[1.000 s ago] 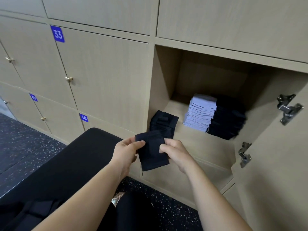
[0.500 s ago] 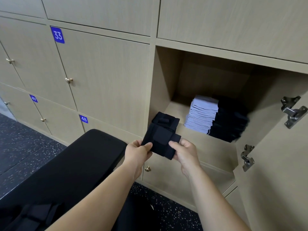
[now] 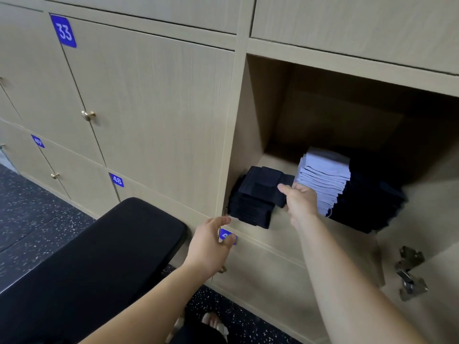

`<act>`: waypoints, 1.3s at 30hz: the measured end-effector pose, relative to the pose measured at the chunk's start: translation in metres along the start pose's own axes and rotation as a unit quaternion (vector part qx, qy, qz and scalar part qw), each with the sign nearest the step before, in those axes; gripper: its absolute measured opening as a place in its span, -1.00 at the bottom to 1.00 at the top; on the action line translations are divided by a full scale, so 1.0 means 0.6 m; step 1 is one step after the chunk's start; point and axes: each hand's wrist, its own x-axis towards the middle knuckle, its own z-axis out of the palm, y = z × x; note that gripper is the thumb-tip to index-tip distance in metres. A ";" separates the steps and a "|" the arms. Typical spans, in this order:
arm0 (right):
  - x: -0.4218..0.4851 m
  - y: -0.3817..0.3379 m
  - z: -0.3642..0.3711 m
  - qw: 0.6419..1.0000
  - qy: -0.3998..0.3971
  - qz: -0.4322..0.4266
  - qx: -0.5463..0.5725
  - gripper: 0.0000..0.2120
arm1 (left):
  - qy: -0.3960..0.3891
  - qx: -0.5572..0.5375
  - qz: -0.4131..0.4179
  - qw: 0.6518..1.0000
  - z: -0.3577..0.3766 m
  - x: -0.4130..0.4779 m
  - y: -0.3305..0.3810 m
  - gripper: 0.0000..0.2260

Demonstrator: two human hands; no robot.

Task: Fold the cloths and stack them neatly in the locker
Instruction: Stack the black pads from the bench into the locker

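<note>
Inside the open locker, a folded dark cloth lies on top of a low stack of dark cloths at the front left. My right hand grips the right edge of that top cloth, thumb on top. My left hand hovers below the locker's front edge, fingers loosely spread and holding nothing. To the right stands a taller stack of light grey cloths, with a stack of dark cloths beside it.
A black padded bench stretches in front of me at the lower left. The open locker door with its metal hinges stands at the right. Closed numbered locker doors fill the left. The floor is dark and speckled.
Both hands carried the folded dark cloth up from in front of me into the locker. My left hand let go and dropped back; my right hand laid the cloth on the left stack.
</note>
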 end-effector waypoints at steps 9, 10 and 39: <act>0.064 0.028 0.031 1.000 -0.020 0.018 -0.006 -0.76 | -0.037 0.178 0.090 0.979 0.049 0.055 -0.019 -0.46; 0.068 0.034 0.031 1.000 -0.022 0.009 -0.020 -0.75 | -0.041 0.181 0.094 0.978 0.055 0.059 -0.021 -0.45; 0.050 0.093 0.048 0.829 -0.055 -0.211 -0.514 -0.53 | -0.037 0.189 0.102 0.976 0.046 0.055 -0.036 -0.44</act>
